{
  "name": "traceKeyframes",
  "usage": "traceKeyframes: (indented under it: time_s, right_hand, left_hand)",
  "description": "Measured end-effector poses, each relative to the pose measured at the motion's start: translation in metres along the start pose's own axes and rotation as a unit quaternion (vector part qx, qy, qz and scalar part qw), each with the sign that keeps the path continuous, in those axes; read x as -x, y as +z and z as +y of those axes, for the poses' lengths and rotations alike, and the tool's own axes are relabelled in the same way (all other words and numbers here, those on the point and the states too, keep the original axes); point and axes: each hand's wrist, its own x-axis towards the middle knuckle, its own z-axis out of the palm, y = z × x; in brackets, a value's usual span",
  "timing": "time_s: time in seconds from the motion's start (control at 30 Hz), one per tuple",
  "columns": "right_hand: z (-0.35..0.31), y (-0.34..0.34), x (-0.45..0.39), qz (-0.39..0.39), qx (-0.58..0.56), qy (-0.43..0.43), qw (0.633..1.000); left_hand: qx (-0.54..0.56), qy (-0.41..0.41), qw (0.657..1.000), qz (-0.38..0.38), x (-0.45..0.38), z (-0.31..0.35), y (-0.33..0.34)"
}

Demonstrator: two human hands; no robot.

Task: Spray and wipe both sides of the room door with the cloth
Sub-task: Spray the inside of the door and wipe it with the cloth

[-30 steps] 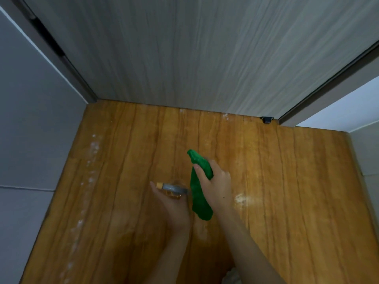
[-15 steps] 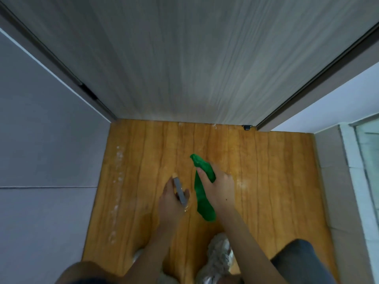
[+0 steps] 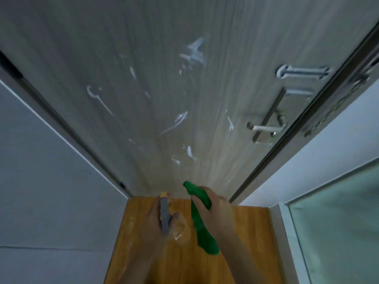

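Standing before the closed door, head view, one camera only.

Door: grey wood-grain door fills the frame from 9 o'clock round to 2 o'clock; shut in its frame.

Marks: white smears scattered over the middle of the panel, more around the handle plate at 2 o'clock; they read as dirt or residue yet to be wiped off, though I cannot tell which.

Left hand: left hand at 6 o'clock, fingers curled round a clear spray bottle with a grey trigger head; orange nozzle points up toward the door's foot.

Right hand: right hand just beside the left, toward 5 o'clock, fingers clamped on the green cloth; its free end hangs below the hand. Cloth is apart from the door.

Progress (judgement): early. This face shows smears across its height, so spraying and wiping here look largely undone. The far face is out of sight; state unknown.

Left to do (judgement): spray this face, wipe it, open the door, repeat on the other side.

Surroundings: handle at 3 o'clock; wooden floor at 6 o'clock; grey wall at 8 o'clock; frosted glass panel at 4 o'clock.

Obstructions: handle and plate will interrupt cloth strokes; narrow entry between the walls limits elbow room.
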Motion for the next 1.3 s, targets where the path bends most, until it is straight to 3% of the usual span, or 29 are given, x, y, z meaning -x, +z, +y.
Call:
traceKeyframes:
  time_s: [0.1,0.3,0.5,0.93,1.3]
  right_hand:
    - [-0.046,-0.037,-0.032,0.035,-0.003,-0.038,0.999]
    - [-0.096,-0.081,-0.07,0.126,0.046,-0.086,0.987]
    - [-0.086,-0.123,-0.099,0.182,0.179,-0.017,0.967]
    - [-0.016,-0.159,-0.146,0.086,0.31,0.072,0.944]
    - [0.01,-0.158,-0.147,0.058,0.304,0.053,0.95]
  left_hand:
    - [0.038,0.086,0.994,0.049,-0.017,0.082,-0.015]
    - [0.03,0.176,0.984,0.019,-0.074,0.179,-0.052]
    - [-0.001,0.226,0.974,0.004,-0.11,0.238,-0.067]
    - [0.06,0.21,0.976,0.008,-0.126,0.286,-0.042]
    - [0.031,0.194,0.979,0.058,-0.111,0.298,-0.019]
